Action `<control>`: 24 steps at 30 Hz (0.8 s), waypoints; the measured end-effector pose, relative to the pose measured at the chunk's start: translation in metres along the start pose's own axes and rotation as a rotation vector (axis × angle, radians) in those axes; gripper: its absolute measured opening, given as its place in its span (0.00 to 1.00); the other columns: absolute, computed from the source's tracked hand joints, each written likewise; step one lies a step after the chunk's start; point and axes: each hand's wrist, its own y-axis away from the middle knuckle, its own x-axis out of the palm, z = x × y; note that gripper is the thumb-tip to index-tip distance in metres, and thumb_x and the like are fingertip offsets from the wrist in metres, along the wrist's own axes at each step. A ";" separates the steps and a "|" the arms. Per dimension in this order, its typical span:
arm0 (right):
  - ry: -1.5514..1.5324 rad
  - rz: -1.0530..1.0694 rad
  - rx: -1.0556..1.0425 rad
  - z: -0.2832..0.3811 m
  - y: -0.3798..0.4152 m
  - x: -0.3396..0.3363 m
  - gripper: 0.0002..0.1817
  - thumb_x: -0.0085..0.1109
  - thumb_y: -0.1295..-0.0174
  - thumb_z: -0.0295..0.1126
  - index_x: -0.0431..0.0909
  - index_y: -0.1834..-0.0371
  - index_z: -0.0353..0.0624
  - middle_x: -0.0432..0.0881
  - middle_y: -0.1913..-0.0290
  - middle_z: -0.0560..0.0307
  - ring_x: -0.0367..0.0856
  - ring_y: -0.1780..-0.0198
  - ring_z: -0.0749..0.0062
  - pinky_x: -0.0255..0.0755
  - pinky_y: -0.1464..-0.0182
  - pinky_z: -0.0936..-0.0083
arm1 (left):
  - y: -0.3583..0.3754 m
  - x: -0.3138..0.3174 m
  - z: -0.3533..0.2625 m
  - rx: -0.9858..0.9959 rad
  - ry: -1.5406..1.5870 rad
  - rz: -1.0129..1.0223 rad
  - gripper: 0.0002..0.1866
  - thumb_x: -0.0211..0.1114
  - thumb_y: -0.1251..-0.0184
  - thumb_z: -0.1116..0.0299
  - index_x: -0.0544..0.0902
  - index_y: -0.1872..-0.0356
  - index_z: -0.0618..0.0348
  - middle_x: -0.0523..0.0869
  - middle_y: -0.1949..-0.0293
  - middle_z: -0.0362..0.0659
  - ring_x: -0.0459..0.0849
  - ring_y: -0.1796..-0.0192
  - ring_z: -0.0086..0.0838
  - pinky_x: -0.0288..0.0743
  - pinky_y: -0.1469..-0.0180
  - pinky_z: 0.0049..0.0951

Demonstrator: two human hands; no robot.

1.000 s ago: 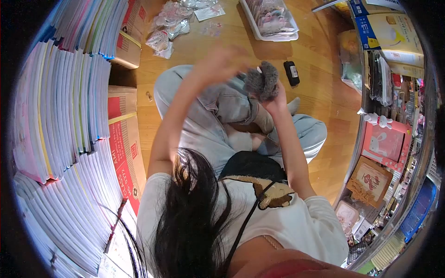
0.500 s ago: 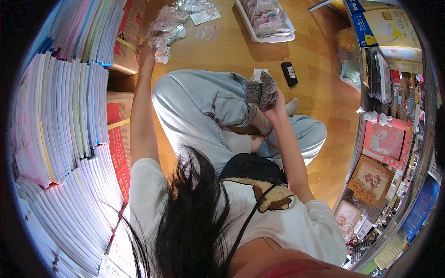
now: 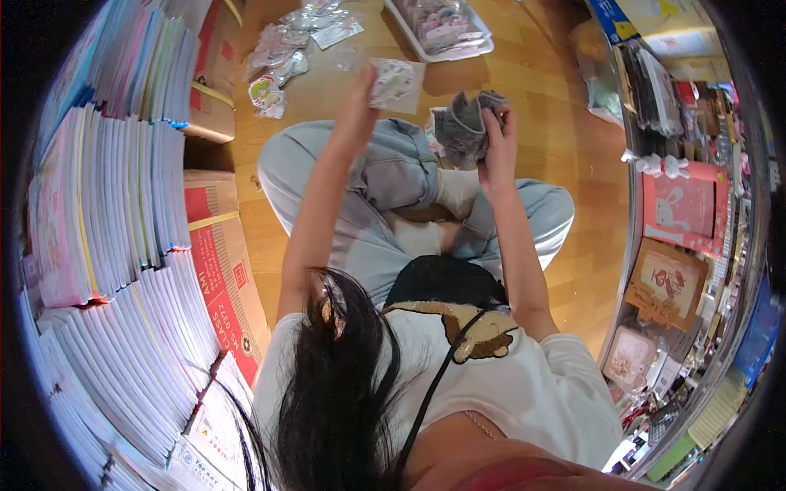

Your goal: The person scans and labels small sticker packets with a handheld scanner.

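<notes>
My left hand (image 3: 357,119) is raised over the crossed legs, its fingers closed on the edge of a small clear plastic packet (image 3: 398,84) with a white, patterned item inside. To the right of it, my right hand (image 3: 499,152) grips a grey fuzzy cloth piece (image 3: 462,131), with the thumb and fingers around its side. The cloth is folded, so its exact kind cannot be made out. Part of a white card shows behind the cloth. Beyond my left hand, a loose pile of clear packets (image 3: 278,51) lies on the wooden floor.
A white plastic tray (image 3: 483,47) filled with packaged small items stands ahead. Stacks of notebooks (image 3: 123,196) and red-and-brown cardboard boxes (image 3: 219,270) line the left side. Shelves with a pink bunny box (image 3: 684,209) and other goods run along the right.
My left hand has moved from the packet pile to the right and now holds a packet. The grey cloth has been turned and opened out somewhat in my right hand.
</notes>
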 end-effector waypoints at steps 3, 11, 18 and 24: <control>0.561 -0.017 -0.423 -0.002 -0.004 -0.002 0.09 0.58 0.44 0.33 0.71 0.64 0.42 0.74 0.64 0.57 0.75 0.64 0.69 0.69 0.60 0.75 | 0.002 0.038 0.035 0.019 0.066 0.127 0.23 0.46 0.31 0.52 0.74 0.48 0.61 0.78 0.49 0.42 0.77 0.49 0.27 0.69 0.47 0.30; 1.263 -0.091 -0.675 -0.015 -0.015 0.018 0.11 0.58 0.48 0.35 0.74 0.63 0.44 0.75 0.66 0.50 0.76 0.64 0.51 0.70 0.65 0.63 | 0.028 0.058 0.094 -0.135 0.298 0.068 0.24 0.46 0.31 0.48 0.72 0.49 0.59 0.78 0.55 0.38 0.77 0.53 0.25 0.70 0.49 0.28; 1.041 -0.146 -0.485 -0.062 -0.023 0.006 0.10 0.56 0.46 0.32 0.74 0.63 0.41 0.74 0.65 0.47 0.75 0.62 0.50 0.69 0.63 0.60 | 0.013 0.044 0.101 -0.094 0.184 0.040 0.23 0.45 0.30 0.48 0.73 0.50 0.56 0.79 0.55 0.38 0.76 0.54 0.25 0.70 0.49 0.29; 1.218 0.019 -0.639 -0.048 -0.012 0.025 0.08 0.55 0.45 0.32 0.73 0.64 0.42 0.74 0.63 0.48 0.75 0.60 0.51 0.67 0.63 0.59 | 0.005 0.031 0.107 -0.130 0.212 0.023 0.24 0.43 0.30 0.47 0.72 0.48 0.56 0.77 0.50 0.40 0.74 0.46 0.28 0.66 0.43 0.32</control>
